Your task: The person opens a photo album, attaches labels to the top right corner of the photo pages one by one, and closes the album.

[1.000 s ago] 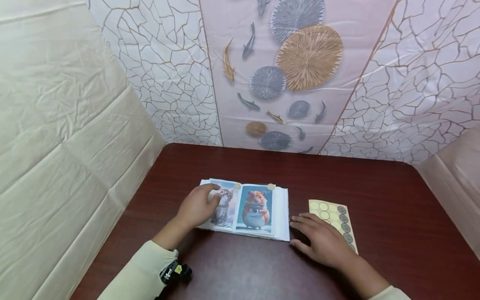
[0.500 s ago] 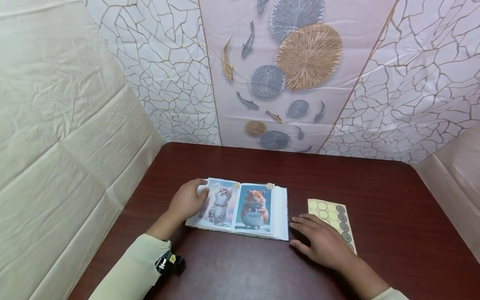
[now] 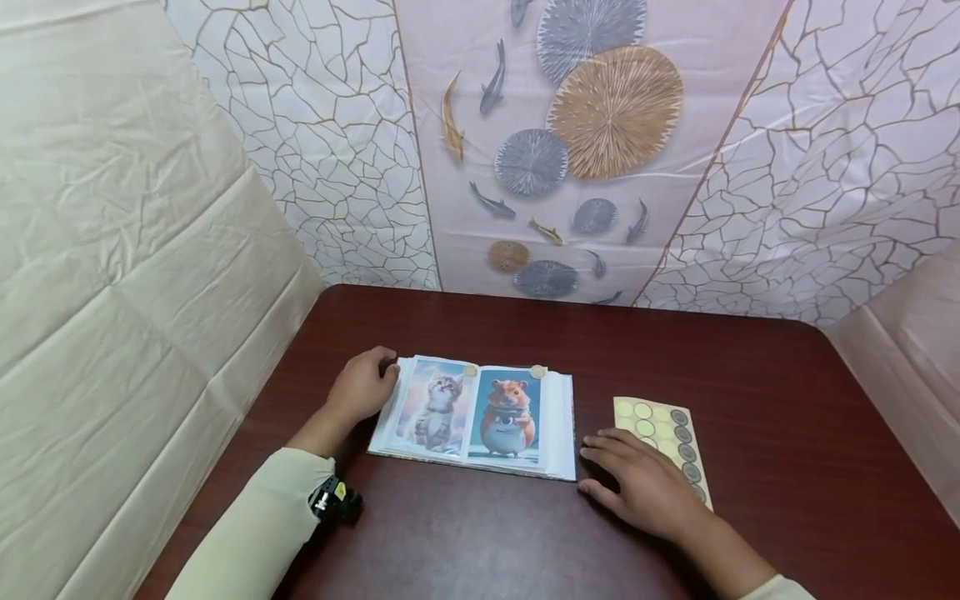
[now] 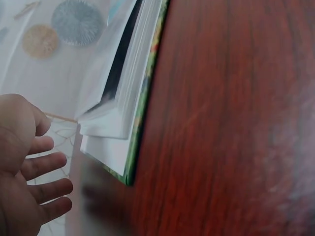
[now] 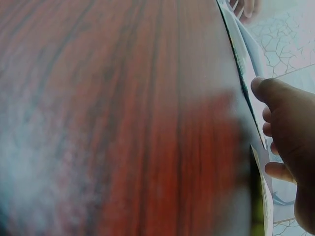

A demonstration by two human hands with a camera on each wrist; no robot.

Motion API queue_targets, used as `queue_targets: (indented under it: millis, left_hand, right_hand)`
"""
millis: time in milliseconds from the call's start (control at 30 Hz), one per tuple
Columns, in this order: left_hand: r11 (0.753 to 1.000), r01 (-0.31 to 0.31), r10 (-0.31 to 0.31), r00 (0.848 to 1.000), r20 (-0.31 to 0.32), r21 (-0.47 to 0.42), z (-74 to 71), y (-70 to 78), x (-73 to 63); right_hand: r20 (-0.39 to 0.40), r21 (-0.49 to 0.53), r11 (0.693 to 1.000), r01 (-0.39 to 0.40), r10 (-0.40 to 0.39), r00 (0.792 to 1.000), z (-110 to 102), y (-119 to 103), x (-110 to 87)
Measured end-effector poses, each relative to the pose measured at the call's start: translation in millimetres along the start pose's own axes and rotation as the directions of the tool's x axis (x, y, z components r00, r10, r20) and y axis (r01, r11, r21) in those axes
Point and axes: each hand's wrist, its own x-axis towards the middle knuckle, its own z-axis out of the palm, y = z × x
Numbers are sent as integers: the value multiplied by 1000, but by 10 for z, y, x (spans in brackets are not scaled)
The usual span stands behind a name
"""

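An open photo album [image 3: 472, 417] lies on the table, a kitten picture [image 3: 437, 408] on its left page and a hamster picture [image 3: 510, 417] on its right. A small round sticker [image 3: 469, 371] sits at the top corner of the kitten page, another sticker [image 3: 537, 372] on the hamster page. My left hand [image 3: 363, 385] is beside the album's left edge, its fingers loosely spread and holding nothing in the left wrist view, where the album's green cover [image 4: 132, 162] shows. My right hand [image 3: 641, 482] rests relaxed between the album's right edge and a sticker sheet [image 3: 663, 421], covering part of the sheet.
The dark red wooden table [image 3: 465, 533] reaches back to a patterned cloth [image 3: 360, 167] with fish and round motifs. A pale cloth wall [image 3: 150, 292] runs along the left side. A black camera mount [image 3: 333, 500] is strapped on the left wrist.
My left hand has moved left off the kitten page to the album's outer edge, so the left page now shows fully. The right hand stays in place.
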Motion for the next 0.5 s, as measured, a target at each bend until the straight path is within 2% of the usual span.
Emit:
queue_targets:
  millis: [233,500]
  left_hand:
    - [1000,15,-15,1000,10,-5,-1,-58,102]
    - [999,15,-17,998,56,33,-11,-69,194]
  right_hand:
    - [-7,1,1000,4,-4,1000,21,4,4]
    - [8,-4,1000,-8,8,1000,31,3,6]
